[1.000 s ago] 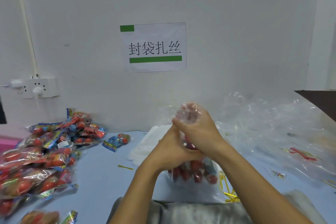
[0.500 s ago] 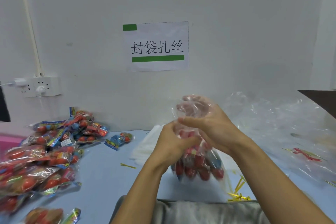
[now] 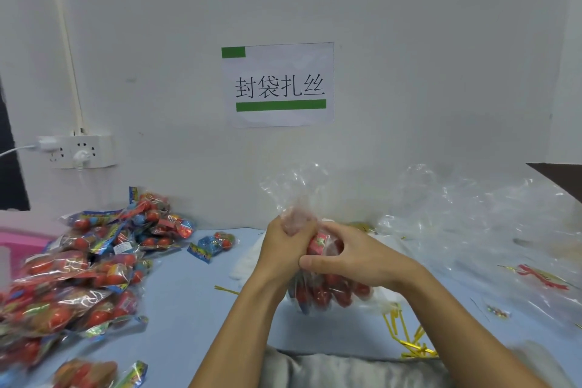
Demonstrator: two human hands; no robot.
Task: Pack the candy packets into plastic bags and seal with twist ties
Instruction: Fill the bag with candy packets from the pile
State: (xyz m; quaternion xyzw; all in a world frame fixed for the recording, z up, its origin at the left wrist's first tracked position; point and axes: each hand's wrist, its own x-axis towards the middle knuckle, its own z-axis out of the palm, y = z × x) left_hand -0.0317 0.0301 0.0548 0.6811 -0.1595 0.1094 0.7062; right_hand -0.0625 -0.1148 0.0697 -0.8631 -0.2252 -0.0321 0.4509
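A clear plastic bag (image 3: 327, 291) filled with red candy packets stands on the blue table in front of me. My left hand (image 3: 283, 249) grips the gathered neck of the bag, and the loose top of the bag (image 3: 293, 186) flares above it. My right hand (image 3: 352, 257) curls round the bag just below the neck, thumb pointing left. Gold twist ties (image 3: 406, 337) lie by my right forearm. One more gold tie (image 3: 226, 290) lies left of my left wrist.
A heap of packed candy bags and loose packets (image 3: 85, 268) covers the left of the table. A single blue packet (image 3: 214, 246) lies near the middle. Empty clear bags (image 3: 478, 230) pile up at the right. A wall socket (image 3: 77, 151) sits at the back left.
Both hands have lowered the bag toward the table. My right hand has slid down from the bag's top to its body, and the bag's top now flares free above my left hand.
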